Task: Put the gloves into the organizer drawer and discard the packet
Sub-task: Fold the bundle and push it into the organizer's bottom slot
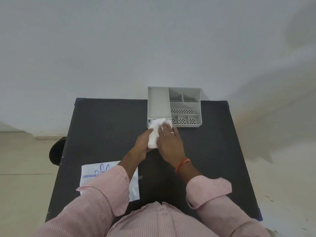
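Soft, even, dimmish light; faint shadows on the wall (256, 125); wide-angle bending at edges; slight overall softness.

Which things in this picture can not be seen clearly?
- White printed plastic packet: blue text partly covered by the striped pink sleeve.
- Grey plastic organizer's drawer: inside hidden by the white folded gloves and right hand.
- Dark round object: mostly behind the black table.

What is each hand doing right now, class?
Left hand: closed on the gloves.
Right hand: open, pressing flat on the gloves.
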